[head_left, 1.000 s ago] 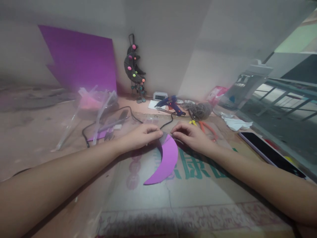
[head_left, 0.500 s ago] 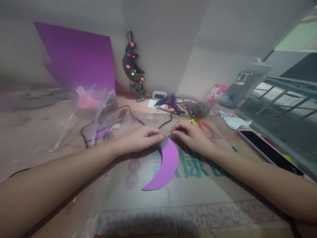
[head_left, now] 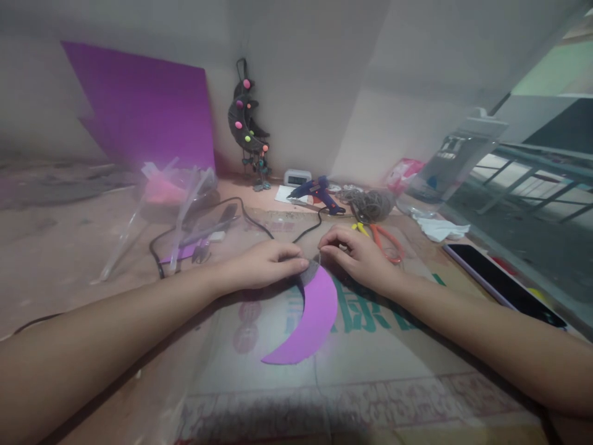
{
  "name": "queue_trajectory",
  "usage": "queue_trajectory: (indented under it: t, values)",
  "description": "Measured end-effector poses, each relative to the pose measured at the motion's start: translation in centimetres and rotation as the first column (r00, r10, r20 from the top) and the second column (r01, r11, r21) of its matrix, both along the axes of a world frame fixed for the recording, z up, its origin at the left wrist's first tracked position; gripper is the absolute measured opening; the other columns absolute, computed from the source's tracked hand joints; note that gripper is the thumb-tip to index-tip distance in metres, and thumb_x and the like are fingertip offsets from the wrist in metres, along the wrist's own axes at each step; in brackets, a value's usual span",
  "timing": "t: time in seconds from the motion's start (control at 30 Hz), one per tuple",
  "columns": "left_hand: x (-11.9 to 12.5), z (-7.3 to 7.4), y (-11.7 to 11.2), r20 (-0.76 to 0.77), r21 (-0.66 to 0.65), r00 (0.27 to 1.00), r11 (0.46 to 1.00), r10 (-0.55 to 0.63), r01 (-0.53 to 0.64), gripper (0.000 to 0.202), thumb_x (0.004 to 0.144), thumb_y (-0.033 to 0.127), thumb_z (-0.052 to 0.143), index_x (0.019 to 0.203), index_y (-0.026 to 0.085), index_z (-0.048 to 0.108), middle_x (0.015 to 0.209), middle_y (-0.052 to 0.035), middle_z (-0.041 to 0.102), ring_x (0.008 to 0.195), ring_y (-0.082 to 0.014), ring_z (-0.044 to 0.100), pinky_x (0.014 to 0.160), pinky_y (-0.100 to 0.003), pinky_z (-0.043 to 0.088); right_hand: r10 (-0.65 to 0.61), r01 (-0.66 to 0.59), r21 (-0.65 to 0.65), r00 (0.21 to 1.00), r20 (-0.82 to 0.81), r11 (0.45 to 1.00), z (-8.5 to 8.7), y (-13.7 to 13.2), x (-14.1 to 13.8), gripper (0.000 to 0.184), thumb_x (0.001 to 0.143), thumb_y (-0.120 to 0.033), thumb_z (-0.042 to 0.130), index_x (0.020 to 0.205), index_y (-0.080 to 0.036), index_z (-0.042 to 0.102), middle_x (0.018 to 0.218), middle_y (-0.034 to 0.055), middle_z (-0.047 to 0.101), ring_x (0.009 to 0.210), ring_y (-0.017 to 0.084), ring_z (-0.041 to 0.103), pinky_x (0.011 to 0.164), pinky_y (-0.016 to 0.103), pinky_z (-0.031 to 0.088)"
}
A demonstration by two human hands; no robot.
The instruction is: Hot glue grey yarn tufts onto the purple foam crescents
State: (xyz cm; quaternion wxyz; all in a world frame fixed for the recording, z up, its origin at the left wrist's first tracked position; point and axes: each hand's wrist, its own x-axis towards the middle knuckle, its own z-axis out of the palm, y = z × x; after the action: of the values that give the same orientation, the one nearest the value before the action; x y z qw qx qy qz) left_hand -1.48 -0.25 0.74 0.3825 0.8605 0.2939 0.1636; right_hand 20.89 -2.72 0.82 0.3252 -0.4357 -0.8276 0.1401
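A purple crescent moon cutout [head_left: 315, 315] is pinched at its upper end by my left hand [head_left: 273, 262], thumb on top. Grey yarn [head_left: 311, 272] is wrapped around that upper end; the rest of the crescent is bare purple. My right hand [head_left: 345, 250] is closed, thumb and forefinger pinching the strand of grey yarn just right of the wrapped tip. The crescent's lower point reaches down to the left over the printed cardboard [head_left: 222, 377].
Behind the hands lie a blue glue gun [head_left: 319, 193], a ball of grey yarn [head_left: 375, 204] and orange-handled scissors [head_left: 389, 244]. A phone [head_left: 500, 284] lies right. Glue sticks [head_left: 185, 216] are at left. A decorated moon hanging [head_left: 248, 123] and purple sheet [head_left: 152, 111] stand at the wall.
The crescent has shifted slightly, its body a little right and its lower point down and left. My right hand still pinches the yarn near the tip; the left hand has barely moved.
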Motion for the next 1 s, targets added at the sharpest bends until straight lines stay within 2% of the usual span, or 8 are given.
queue_trajectory:
  t: [0.17,0.3,0.43,0.53,0.6,0.7,0.87,1.0]
  values:
    - [0.2,-0.1,-0.1,0.078,-0.09,0.997,0.996,0.02,-0.013,0.035,0.089,0.044,0.044,0.07,0.016,0.052,0.063,0.0025,0.048,0.058,-0.01,0.045,0.053,-0.02,0.034,0.064,-0.064,-0.015,0.998,-0.009,0.998,-0.1,0.1,0.0,0.008,0.088,-0.019,0.053,0.09,-0.019,0.061,0.092,0.0037,0.063,0.086,0.016,0.058,0.076,0.029,0.045]
    - [0.4,-0.4,0.2,0.184,-0.192,0.971,0.974,0.156,-0.12,0.036,0.089,0.045,0.044,0.068,0.016,0.049,0.061,0.0029,0.046,0.052,-0.0082,0.041,0.048,-0.02,0.031,0.01,-0.014,-0.026,0.985,-0.172,1.0,-0.2,0.2,0.0,0.023,0.09,-0.023,0.049,0.113,-0.022,0.053,0.116,0.0075,0.056,0.086,0.015,0.058,0.074,0.029,0.047]
    - [0.5,-0.8,0.5,0.243,-0.205,0.937,0.957,0.251,-0.203,0.039,0.089,0.047,0.044,0.064,0.016,0.045,0.058,0.0032,0.045,0.05,-0.0079,0.039,0.047,-0.02,0.03,-0.136,0.107,-0.109,0.941,-0.309,0.988,0.0,-0.2,0.1,0.023,0.096,-0.032,0.037,0.096,-0.019,0.056,0.085,0.0034,0.058,0.072,0.014,0.056,0.066,0.027,0.045]
    - [0.4,-0.9,0.7,0.268,-0.16,0.921,0.956,0.283,-0.247,0.04,0.089,0.047,0.045,0.063,0.016,0.045,0.057,0.0032,0.044,0.051,-0.0081,0.04,0.047,-0.019,0.03,-0.103,0.073,-0.128,0.963,-0.248,0.989,0.2,-0.6,0.3,0.038,0.097,-0.038,0.033,0.075,-0.018,0.055,0.069,0.0009,0.054,0.065,0.013,0.052,0.06,0.026,0.041]
    - [0.4,-0.8,0.7,0.269,-0.155,0.914,0.95,0.305,-0.272,0.04,0.089,0.048,0.044,0.064,0.016,0.047,0.057,0.0036,0.044,0.05,-0.0082,0.039,0.046,-0.02,0.029,-0.061,0.039,-0.142,0.986,-0.154,0.989,0.2,-0.8,0.2,0.037,0.095,-0.04,0.039,0.069,-0.018,0.052,0.062,-0.0011,0.049,0.06,0.012,0.048,0.056,0.025,0.037]
    - [0.4,-0.6,0.5,0.251,-0.135,0.92,0.952,0.302,-0.276,0.04,0.089,0.048,0.043,0.064,0.016,0.048,0.057,0.0035,0.044,0.051,-0.0088,0.04,0.047,-0.02,0.029,-0.044,0.033,-0.152,0.997,-0.067,0.988,0.3,-1.0,0.1,0.034,0.091,-0.039,0.048,0.064,-0.018,0.048,0.059,-0.0028,0.044,0.056,0.011,0.043,0.052,0.024,0.032]
    - [0.3,-0.7,0.4,0.146,-0.063,0.973,0.983,0.178,-0.17,0.041,0.089,0.049,0.043,0.068,0.015,0.054,0.063,0.0022,0.051,0.059,-0.0106,0.047,0.053,-0.021,0.034,-0.093,0.067,-0.168,0.984,-0.151,0.983,0.5,-0.6,0.2,0.035,0.093,-0.04,0.042,0.064,-0.019,0.043,0.062,-0.0026,0.04,0.059,0.011,0.041,0.053,0.024,0.033]
    - [0.3,-1.0,0.5,0.105,-0.016,0.983,0.988,0.152,-0.151,0.04,0.09,0.047,0.041,0.071,0.015,0.057,0.066,0.0015,0.055,0.063,-0.0121,0.051,0.056,-0.022,0.036,-0.056,0.005,-0.262,0.981,-0.187,0.965,0.2,-0.3,0.3,0.031,0.091,-0.041,0.045,0.072,-0.018,0.051,0.066,-0.0018,0.047,0.061,0.012,0.045,0.054,0.023,0.036]
